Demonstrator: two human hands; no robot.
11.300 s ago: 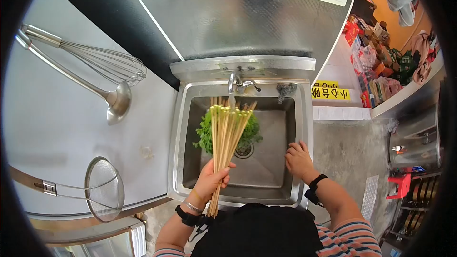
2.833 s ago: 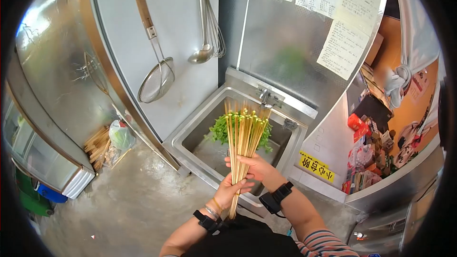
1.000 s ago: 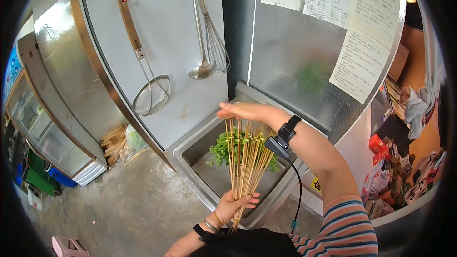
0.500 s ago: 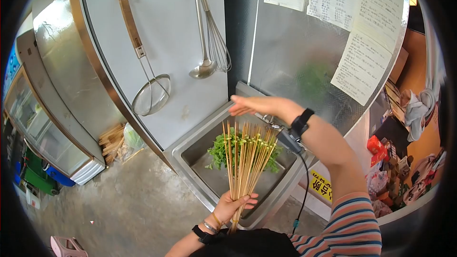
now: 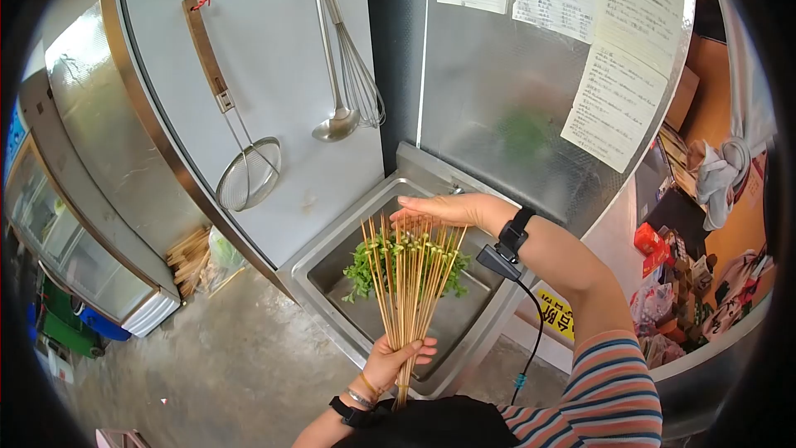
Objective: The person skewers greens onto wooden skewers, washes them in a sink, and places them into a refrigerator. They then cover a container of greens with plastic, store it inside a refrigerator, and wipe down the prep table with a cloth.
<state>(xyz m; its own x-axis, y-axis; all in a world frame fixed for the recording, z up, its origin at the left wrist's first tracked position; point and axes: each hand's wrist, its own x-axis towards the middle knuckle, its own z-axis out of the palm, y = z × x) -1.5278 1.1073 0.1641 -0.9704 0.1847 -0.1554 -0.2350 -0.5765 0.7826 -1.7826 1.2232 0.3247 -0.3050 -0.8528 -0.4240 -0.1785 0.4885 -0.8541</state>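
My left hand [image 5: 398,358] is wrapped round the lower ends of a bundle of bamboo skewers [image 5: 405,299], which fan out upward over the sink [image 5: 477,309]. Leafy greens [image 5: 358,272] are threaded on the skewers near their pointed ends. Flat and stretched out, my right hand [image 5: 448,209] is at the skewer tips, holding nothing; its fingers are partly hidden behind the points. Whether the palm touches the tips I cannot tell.
A faucet [image 5: 456,189] stands at the sink's back corner. On the wall hang a strainer [image 5: 249,174], a ladle [image 5: 336,123] and a whisk [image 5: 365,83]. Handwritten sheets [image 5: 618,75] are stuck to the metal panel. A black cable [image 5: 539,332] hangs from my right wrist.
My right hand has come down from above the skewers to their tips. The left hand keeps its hold on the bundle. The camera view has shifted slightly.
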